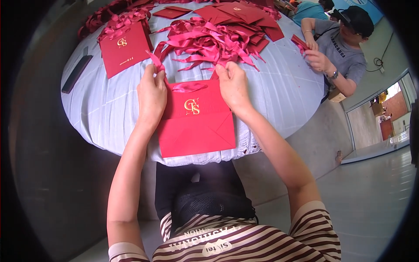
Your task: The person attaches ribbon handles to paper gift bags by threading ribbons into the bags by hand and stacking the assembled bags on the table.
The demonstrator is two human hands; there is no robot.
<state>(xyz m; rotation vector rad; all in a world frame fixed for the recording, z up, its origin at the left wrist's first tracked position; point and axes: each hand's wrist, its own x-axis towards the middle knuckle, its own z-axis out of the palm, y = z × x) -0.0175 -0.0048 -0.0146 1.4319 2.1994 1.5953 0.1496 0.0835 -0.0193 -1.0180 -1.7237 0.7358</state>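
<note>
A flattened red paper gift bag (196,133) with a gold emblem lies at the table's near edge, its folded base toward me. A pink satin ribbon (190,87) runs across the front near its top edge. At the bag's upper left, my left hand (152,96) is closed on a pink ribbon, whose end sticks out above the fingers. My right hand (234,87) is closed at the upper right corner, pinching ribbon beside the bag's edge; its fingertips are partly hidden.
Loose pink ribbons (205,41) are heaped beyond the bag. A stack of red bags (124,52) lies left, more flat red bags (244,17) at the back. A dark phone-like slab (77,73) rests on the cloth-covered round table (279,96). A co-worker (345,52) handles a red piece at right.
</note>
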